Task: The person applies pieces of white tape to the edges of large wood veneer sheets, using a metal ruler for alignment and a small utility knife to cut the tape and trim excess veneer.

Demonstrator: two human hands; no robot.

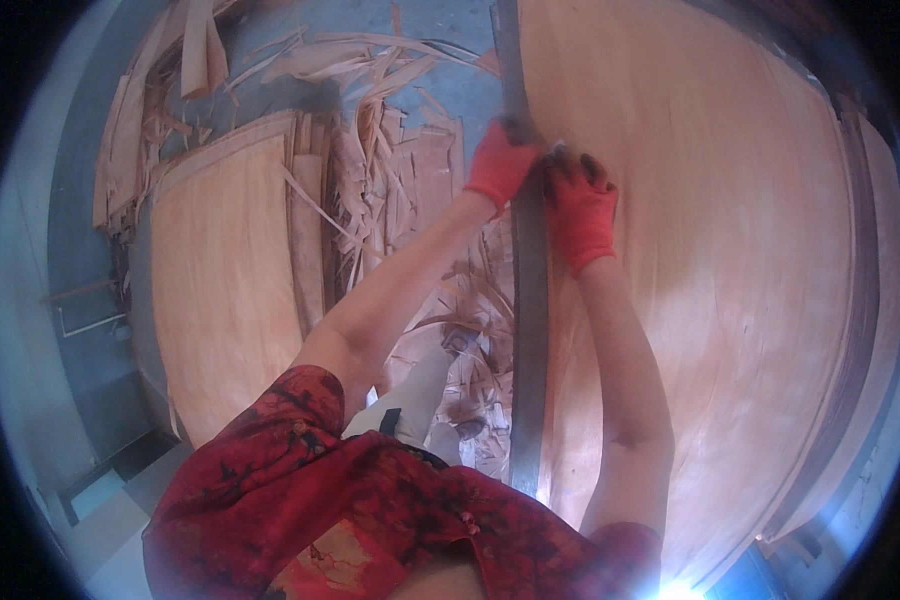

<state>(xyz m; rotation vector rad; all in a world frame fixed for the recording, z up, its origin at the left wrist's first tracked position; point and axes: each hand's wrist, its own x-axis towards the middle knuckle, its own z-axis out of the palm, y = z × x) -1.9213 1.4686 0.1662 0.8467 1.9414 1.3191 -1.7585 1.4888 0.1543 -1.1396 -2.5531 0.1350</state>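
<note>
A large wood veneer sheet (705, 247) lies on top at the right, with a dark strip (529, 337) running along its left edge. Both my hands wear red gloves with dark fingers. My left hand (504, 161) is at the dark strip, its fingers bent; whether it grips anything cannot be told. Close beside it, my right hand (581, 202) rests at the left margin of the veneer sheet with curled fingers. A small pale bit shows between the hands, too small to name.
Another stack of veneer sheets (225, 277) stands at the left. Torn veneer strips (371, 165) are piled between the stacks, with more scraps (472, 382) around my feet. Further veneer pieces (124, 157) lie at the upper left. More sheets (881, 225) stand at the far right.
</note>
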